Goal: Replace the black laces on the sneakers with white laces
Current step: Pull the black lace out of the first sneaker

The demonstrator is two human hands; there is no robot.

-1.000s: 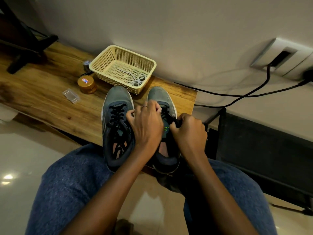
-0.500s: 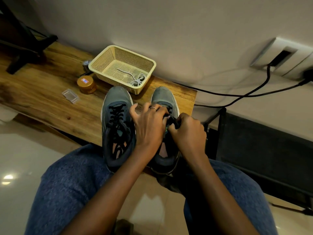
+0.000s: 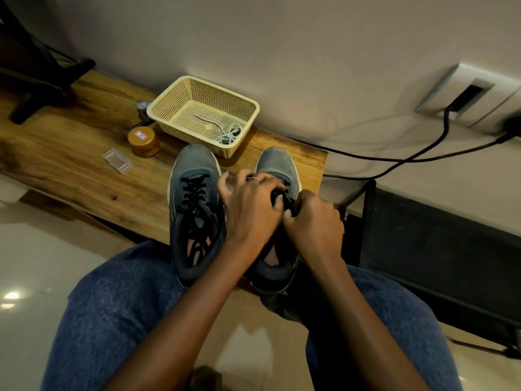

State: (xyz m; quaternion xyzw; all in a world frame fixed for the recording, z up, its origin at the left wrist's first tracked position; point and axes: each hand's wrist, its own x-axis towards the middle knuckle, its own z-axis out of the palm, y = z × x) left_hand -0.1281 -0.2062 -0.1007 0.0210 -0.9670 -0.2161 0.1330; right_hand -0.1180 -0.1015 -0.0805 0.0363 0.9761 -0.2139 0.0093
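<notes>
1. Sneakers sit side by side on the wooden bench (image 3: 84,176), toes to 12 o'clock, heels at the person's knees.
2. Left sneaker (image 3: 194,210): black lace (image 3: 194,193) fully threaded and untouched. No work done here.
3. Basket (image 3: 203,114), at 12 o'clock from the left sneaker, just beyond the toes: white laces (image 3: 228,135) lie bundled inside, at its 4 o'clock corner. Not yet taken up.
4. Left hand (image 3: 251,210) lies over the tongue of the right sneaker (image 3: 277,167); fingers curled, tips on the black lacing. Whether it actually pinches the lace cannot be told.
5. Right hand (image 3: 313,221), touching the left hand at its 3 o'clock side, is closed in a fist round a dark piece of lace at the thumb.
6. Right sneaker's lace is mostly hidden under both hands; how far it is loosened cannot be told.
7. Judgement: early stage. Unlacing of the first shoe appears in hand; removal of both black laces and all white lacing remain.
</notes>
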